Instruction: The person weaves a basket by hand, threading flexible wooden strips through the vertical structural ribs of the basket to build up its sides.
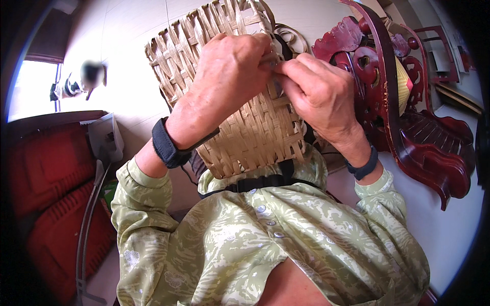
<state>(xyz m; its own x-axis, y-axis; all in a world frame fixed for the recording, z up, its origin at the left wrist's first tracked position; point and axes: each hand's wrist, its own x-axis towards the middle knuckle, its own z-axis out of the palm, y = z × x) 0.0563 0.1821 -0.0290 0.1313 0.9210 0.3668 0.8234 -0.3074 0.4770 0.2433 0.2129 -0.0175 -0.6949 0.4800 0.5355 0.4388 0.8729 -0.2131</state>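
Note:
A tan woven basket (245, 137), made of flat interlaced strips, is tilted over my lap with its broad woven side up. My left hand (227, 66) reaches across that side, its fingers curled and closed at the right-hand edge. Right beside it, my right hand (321, 94) is closed in a pinch, thumb and fingertips meeting my left fingertips. Whatever lies between the fingertips is mostly hidden; only a small greyish bit shows. A loose tan strip (293, 36) loops out past the upper right of the basket.
A carved dark-red wooden chair (390, 76) stands close on my right, with a yellow item behind its curved arm. To the left are a red cushioned seat (56, 168) and a thin grey metal frame (89, 224). Pale floor tiles (135, 30) stretch beyond the basket.

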